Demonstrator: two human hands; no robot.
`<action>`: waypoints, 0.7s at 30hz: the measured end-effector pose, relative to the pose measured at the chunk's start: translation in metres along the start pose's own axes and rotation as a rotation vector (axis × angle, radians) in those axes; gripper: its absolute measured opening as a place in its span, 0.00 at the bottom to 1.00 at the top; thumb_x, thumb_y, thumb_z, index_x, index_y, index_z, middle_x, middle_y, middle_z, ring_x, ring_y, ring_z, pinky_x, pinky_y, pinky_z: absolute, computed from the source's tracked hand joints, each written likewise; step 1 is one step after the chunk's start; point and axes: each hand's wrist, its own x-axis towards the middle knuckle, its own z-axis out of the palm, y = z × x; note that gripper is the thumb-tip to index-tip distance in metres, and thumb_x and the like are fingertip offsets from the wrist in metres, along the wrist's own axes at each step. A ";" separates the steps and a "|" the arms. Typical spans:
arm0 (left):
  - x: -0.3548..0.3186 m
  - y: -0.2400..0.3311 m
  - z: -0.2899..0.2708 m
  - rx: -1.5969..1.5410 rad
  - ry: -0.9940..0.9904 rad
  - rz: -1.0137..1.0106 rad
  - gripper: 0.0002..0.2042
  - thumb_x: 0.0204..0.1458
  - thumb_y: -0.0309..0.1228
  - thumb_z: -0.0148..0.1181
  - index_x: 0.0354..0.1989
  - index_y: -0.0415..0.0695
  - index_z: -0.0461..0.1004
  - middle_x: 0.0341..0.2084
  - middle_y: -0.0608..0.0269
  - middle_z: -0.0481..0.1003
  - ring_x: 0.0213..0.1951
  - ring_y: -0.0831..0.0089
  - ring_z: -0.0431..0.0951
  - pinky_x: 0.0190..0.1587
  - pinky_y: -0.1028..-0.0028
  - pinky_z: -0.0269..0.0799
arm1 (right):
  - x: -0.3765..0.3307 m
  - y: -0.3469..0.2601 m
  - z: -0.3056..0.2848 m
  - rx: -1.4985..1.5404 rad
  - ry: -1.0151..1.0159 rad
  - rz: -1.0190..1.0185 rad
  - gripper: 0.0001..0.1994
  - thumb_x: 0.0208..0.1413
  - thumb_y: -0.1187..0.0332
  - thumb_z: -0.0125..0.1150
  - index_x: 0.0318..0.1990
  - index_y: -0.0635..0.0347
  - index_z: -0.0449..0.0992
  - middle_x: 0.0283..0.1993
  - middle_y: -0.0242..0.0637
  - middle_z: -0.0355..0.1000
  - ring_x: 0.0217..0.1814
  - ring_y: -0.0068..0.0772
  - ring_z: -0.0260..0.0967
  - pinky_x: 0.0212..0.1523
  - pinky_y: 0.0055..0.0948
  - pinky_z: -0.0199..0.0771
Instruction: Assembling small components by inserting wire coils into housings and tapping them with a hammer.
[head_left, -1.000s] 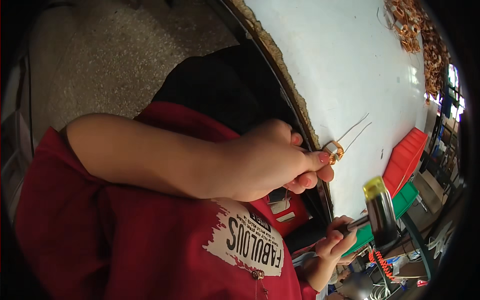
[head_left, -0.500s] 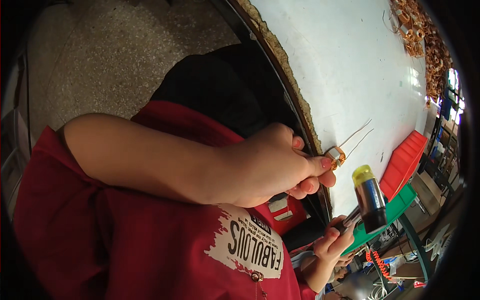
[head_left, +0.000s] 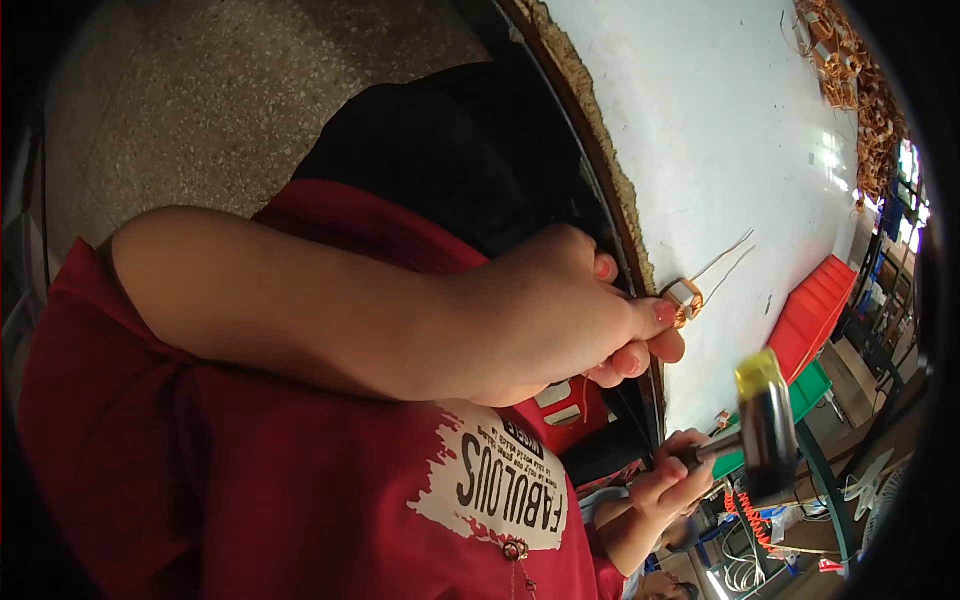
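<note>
Right now the left hand point(head_left: 560, 320) pins a small copper wire coil point(head_left: 684, 300) against the edge of the white worktop point(head_left: 720, 150), thumb and forefinger pressed together on it, the other fingers curled under. The coil sits just at the worktop's ragged brown rim, touching the fingertips point(head_left: 660, 312), and two thin wire leads point(head_left: 725, 262) run away from it across the white surface, up and to the right — that is the coil's long line, pointing away from the person.

Lower and to the right, the right hand point(head_left: 672, 482) has its grip closed around a slim handle, and on the end of it rides a small hammer point(head_left: 765, 425) with a dark head and a yellow face. The head stands well apart from the coil, below and to the right of it, with the yellow end turned toward the coil. So the coil lies up and left of the hammer head — the left hand is on it, the right hand is the far one.

Exactly how the coil is seated on the rim is hard to tell, since the fingers cover part of it. A red bin point(head_left: 815, 310) sits beyond on the right, and a heap of copper coils point(head_left: 850, 90) lies at the worktop's far end.
</note>
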 end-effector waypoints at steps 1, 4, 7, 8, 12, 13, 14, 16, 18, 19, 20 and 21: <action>0.000 0.000 0.000 0.005 -0.003 -0.001 0.05 0.59 0.20 0.48 0.40 0.30 0.67 0.33 0.47 0.75 0.21 0.79 0.62 0.23 0.84 0.59 | 0.000 -0.003 0.001 -0.013 -0.014 0.012 0.16 0.59 0.59 0.41 0.34 0.66 0.66 0.20 0.36 0.63 0.16 0.31 0.53 0.20 0.29 0.54; -0.001 0.000 0.002 0.001 0.001 -0.001 0.05 0.59 0.20 0.48 0.41 0.30 0.67 0.33 0.47 0.75 0.21 0.79 0.63 0.23 0.84 0.59 | -0.003 -0.003 0.002 0.044 0.007 0.023 0.16 0.59 0.59 0.40 0.34 0.65 0.65 0.20 0.37 0.63 0.16 0.32 0.52 0.20 0.29 0.54; -0.002 0.002 0.003 -0.026 0.018 -0.005 0.06 0.59 0.20 0.48 0.41 0.30 0.67 0.33 0.48 0.75 0.21 0.79 0.63 0.23 0.84 0.59 | -0.008 0.001 0.003 0.257 0.115 0.024 0.17 0.60 0.57 0.40 0.33 0.65 0.65 0.20 0.37 0.63 0.15 0.34 0.52 0.19 0.31 0.54; -0.002 0.001 0.003 -0.026 0.018 -0.007 0.06 0.59 0.20 0.48 0.41 0.30 0.67 0.33 0.48 0.75 0.21 0.79 0.63 0.23 0.84 0.59 | -0.008 0.001 0.002 0.256 0.115 0.026 0.17 0.60 0.57 0.40 0.33 0.65 0.65 0.20 0.37 0.63 0.15 0.34 0.52 0.19 0.31 0.54; -0.002 -0.001 0.001 -0.026 0.009 0.017 0.06 0.59 0.20 0.49 0.41 0.30 0.67 0.32 0.48 0.75 0.21 0.79 0.63 0.23 0.84 0.59 | -0.003 0.002 -0.002 -0.106 -0.046 0.067 0.19 0.61 0.54 0.38 0.32 0.64 0.64 0.20 0.36 0.63 0.15 0.32 0.52 0.19 0.28 0.53; -0.002 -0.001 0.001 -0.026 0.009 0.017 0.06 0.59 0.20 0.49 0.41 0.30 0.67 0.32 0.48 0.75 0.21 0.79 0.63 0.23 0.84 0.59 | -0.003 0.001 -0.003 -0.107 -0.046 0.067 0.19 0.61 0.54 0.38 0.32 0.64 0.64 0.20 0.36 0.63 0.15 0.32 0.52 0.19 0.28 0.53; -0.002 -0.001 0.002 -0.025 0.007 0.016 0.06 0.59 0.20 0.49 0.41 0.30 0.67 0.32 0.48 0.75 0.21 0.79 0.63 0.23 0.84 0.59 | -0.004 -0.001 -0.003 -0.031 -0.009 0.081 0.19 0.61 0.54 0.38 0.32 0.64 0.64 0.19 0.36 0.63 0.15 0.32 0.52 0.19 0.28 0.53; -0.002 -0.001 0.002 -0.022 0.004 0.011 0.06 0.59 0.20 0.49 0.42 0.30 0.67 0.33 0.48 0.75 0.21 0.79 0.63 0.23 0.84 0.59 | -0.005 -0.003 -0.004 0.122 0.065 0.109 0.20 0.61 0.53 0.37 0.32 0.63 0.64 0.19 0.36 0.62 0.15 0.33 0.52 0.19 0.29 0.53; -0.002 -0.001 0.002 -0.021 0.003 0.008 0.06 0.58 0.20 0.49 0.42 0.30 0.66 0.33 0.47 0.75 0.21 0.79 0.63 0.23 0.84 0.59 | -0.004 -0.004 -0.005 0.199 0.100 0.125 0.20 0.61 0.53 0.37 0.32 0.63 0.64 0.19 0.37 0.62 0.15 0.33 0.52 0.19 0.29 0.53; -0.001 -0.001 0.002 -0.027 0.005 0.009 0.06 0.58 0.20 0.49 0.42 0.30 0.67 0.33 0.48 0.75 0.21 0.79 0.63 0.23 0.84 0.59 | -0.001 -0.004 -0.005 0.110 0.081 0.095 0.20 0.61 0.53 0.37 0.32 0.63 0.64 0.19 0.37 0.62 0.15 0.33 0.53 0.19 0.30 0.53; -0.001 -0.001 0.002 -0.033 0.008 0.011 0.06 0.58 0.20 0.49 0.42 0.30 0.67 0.33 0.48 0.75 0.21 0.79 0.63 0.23 0.84 0.59 | 0.001 -0.004 -0.005 0.022 0.062 0.065 0.20 0.62 0.53 0.37 0.32 0.64 0.65 0.19 0.37 0.62 0.15 0.34 0.53 0.19 0.30 0.53; -0.001 -0.001 0.002 -0.038 0.010 0.014 0.06 0.58 0.20 0.49 0.42 0.30 0.67 0.32 0.48 0.75 0.21 0.79 0.63 0.23 0.84 0.59 | 0.003 -0.003 -0.005 -0.067 0.044 0.034 0.21 0.62 0.53 0.37 0.32 0.64 0.65 0.19 0.37 0.63 0.15 0.34 0.53 0.19 0.31 0.53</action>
